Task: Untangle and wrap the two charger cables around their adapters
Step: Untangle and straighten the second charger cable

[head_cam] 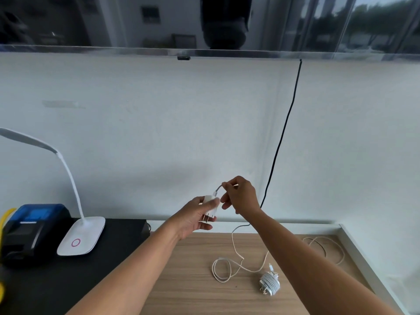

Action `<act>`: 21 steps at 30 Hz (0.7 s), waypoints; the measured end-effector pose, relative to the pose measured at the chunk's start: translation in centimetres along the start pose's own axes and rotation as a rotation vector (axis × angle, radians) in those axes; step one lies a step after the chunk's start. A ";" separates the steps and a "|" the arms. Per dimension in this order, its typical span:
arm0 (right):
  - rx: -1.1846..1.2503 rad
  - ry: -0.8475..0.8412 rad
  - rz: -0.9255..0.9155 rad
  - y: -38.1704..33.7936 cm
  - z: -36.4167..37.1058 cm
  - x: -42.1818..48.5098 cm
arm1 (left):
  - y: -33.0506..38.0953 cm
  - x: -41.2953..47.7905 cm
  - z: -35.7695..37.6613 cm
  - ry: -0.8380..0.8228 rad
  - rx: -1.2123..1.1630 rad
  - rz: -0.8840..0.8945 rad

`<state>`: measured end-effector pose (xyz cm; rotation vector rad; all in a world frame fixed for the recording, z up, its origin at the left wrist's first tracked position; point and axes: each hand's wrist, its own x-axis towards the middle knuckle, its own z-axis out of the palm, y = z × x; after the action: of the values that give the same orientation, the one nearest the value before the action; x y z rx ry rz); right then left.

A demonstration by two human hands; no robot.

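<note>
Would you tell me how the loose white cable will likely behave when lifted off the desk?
Probably floppy: the loose white cable, pinched by the right hand near the adapter, sags and lies in slack loops on the desk. Being thin, it is likely light. Its crossed loop may snag while winding.
</note>
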<state>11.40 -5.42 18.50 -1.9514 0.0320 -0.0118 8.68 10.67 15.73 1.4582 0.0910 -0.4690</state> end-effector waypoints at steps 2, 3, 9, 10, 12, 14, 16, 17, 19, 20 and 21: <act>0.017 -0.020 0.002 0.1 -0.1 0.0 | -0.3 0.1 0.3 0.042 0.013 0.023; 0.029 -0.029 -0.001 0.1 -0.1 0.0 | -0.4 0.0 0.3 0.046 0.017 0.021; -0.032 -0.012 -0.057 1.4 -0.7 0.2 | -0.5 -0.5 0.0 -0.015 0.092 -0.019; -0.052 0.000 -0.075 1.5 -0.8 0.3 | -0.3 -0.7 0.2 -0.034 0.110 -0.025; -0.072 0.002 -0.091 1.7 -0.8 0.4 | 0.1 -0.9 0.5 -0.067 0.123 -0.040; -0.069 -0.014 -0.097 1.5 -0.8 0.4 | 0.5 -1.1 0.9 -0.059 0.126 -0.050; -0.079 -0.042 -0.118 1.3 -0.9 0.4 | 0.9 -1.2 1.3 -0.023 0.127 -0.050; -0.092 -0.058 -0.132 1.3 -0.9 0.4 | 1.1 -1.1 1.4 -0.003 0.129 -0.040; -0.123 -0.085 -0.144 1.3 -1.0 0.5 | 1.3 -1.1 1.5 0.008 0.123 -0.014; -0.148 -0.096 -0.145 1.4 -1.1 0.6 | 1.4 -1.1 1.4 0.001 0.117 -0.006; -0.180 -0.104 -0.148 1.5 -1.2 0.7 | 1.5 -1.2 1.2 -0.006 0.105 0.000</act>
<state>12.05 -7.16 17.57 -2.1274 -0.1861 -0.0048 7.88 9.91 17.67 1.5592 0.0622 -0.4847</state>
